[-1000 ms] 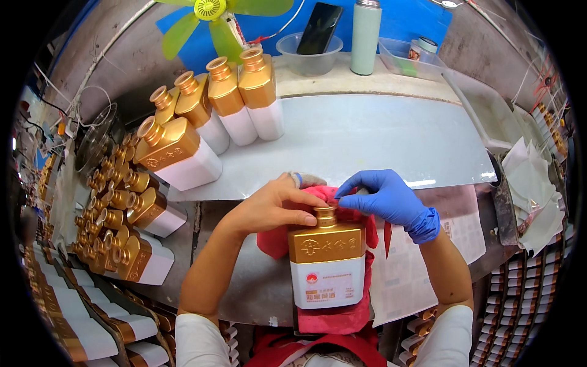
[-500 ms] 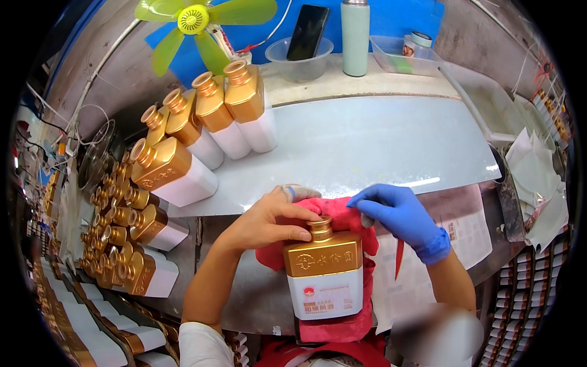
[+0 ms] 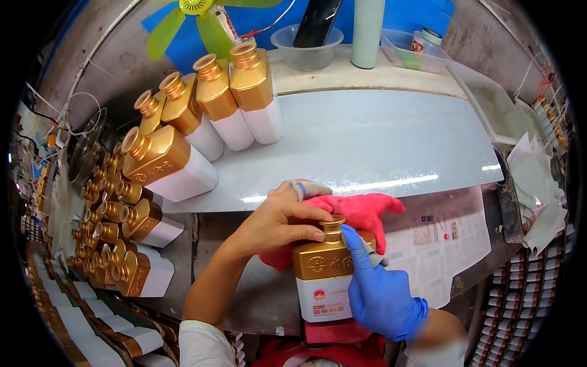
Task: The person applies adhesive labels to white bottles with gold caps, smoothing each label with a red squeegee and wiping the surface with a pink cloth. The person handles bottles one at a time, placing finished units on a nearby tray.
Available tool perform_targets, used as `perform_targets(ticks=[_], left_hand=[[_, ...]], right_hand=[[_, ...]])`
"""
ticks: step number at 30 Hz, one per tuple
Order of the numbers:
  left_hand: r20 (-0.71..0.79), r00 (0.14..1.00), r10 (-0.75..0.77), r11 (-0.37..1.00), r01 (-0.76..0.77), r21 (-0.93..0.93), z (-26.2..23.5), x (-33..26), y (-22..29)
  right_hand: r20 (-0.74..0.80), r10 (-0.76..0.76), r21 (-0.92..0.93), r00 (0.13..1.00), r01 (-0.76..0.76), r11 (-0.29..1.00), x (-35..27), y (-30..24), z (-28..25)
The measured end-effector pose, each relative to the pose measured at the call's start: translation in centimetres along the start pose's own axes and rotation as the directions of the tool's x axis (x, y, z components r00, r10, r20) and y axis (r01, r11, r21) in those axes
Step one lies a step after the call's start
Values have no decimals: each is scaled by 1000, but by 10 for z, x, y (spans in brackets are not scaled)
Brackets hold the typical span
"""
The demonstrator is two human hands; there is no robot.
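Observation:
A gold-and-white bottle (image 3: 324,287) stands upright before me, with embossed marks on its gold shoulder and a small red emblem below. My bare left hand (image 3: 284,220) grips its neck with thumb and fingers; one finger wears a whitish cover. My right hand (image 3: 379,293), in a blue glove, lies over the bottle's right side with its index finger against the base of the neck. Its other fingers are curled, and whatever they hold is hidden. A pink-red glove or cloth (image 3: 361,211) lies behind the bottle, and more red cloth (image 3: 335,332) shows beneath it.
Several similar bottles (image 3: 254,92) stand on the grey sheet (image 3: 367,140), with many more (image 3: 143,272) at left. A printed paper (image 3: 452,238) lies at right. Behind are a green fan (image 3: 197,6), a plastic bowl (image 3: 306,55), a phone (image 3: 315,24) and a flask (image 3: 367,33).
My right hand has come down and left from above the cloth onto the bottle's right side. The thin red thing seen under it before no longer shows. My left hand stays on the neck.

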State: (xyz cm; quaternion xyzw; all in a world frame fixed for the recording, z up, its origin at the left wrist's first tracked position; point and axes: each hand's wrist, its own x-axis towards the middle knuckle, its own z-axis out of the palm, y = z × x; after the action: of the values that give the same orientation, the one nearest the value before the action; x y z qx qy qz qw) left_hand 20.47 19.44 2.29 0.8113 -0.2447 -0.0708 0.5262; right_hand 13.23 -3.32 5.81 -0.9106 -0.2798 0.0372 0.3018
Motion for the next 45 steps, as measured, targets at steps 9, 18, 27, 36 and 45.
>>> perform_targets(ticks=[9, 18, 27, 36, 45], left_hand=[[-2, 1000, -14, 1000, 14, -6, 1, 3, 2], [-320, 943, 92, 993, -112, -43, 6, -31, 6], [-104, 907, 409, 668, -220, 710, 50, -59, 35], [-327, 930, 169, 807, 60, 587, 63, -60, 63], [-456, 870, -189, 978, 207, -10, 45, -58, 35]], right_hand=[[230, 110, 260, 967, -170, 950, 37, 15, -22], [310, 94, 300, 946, -191, 935, 50, 29, -30], [180, 116, 221, 977, -155, 963, 36, 23, -22], [242, 99, 247, 965, -160, 956, 37, 30, -21], [300, 147, 333, 943, -248, 910, 46, 31, -33]])
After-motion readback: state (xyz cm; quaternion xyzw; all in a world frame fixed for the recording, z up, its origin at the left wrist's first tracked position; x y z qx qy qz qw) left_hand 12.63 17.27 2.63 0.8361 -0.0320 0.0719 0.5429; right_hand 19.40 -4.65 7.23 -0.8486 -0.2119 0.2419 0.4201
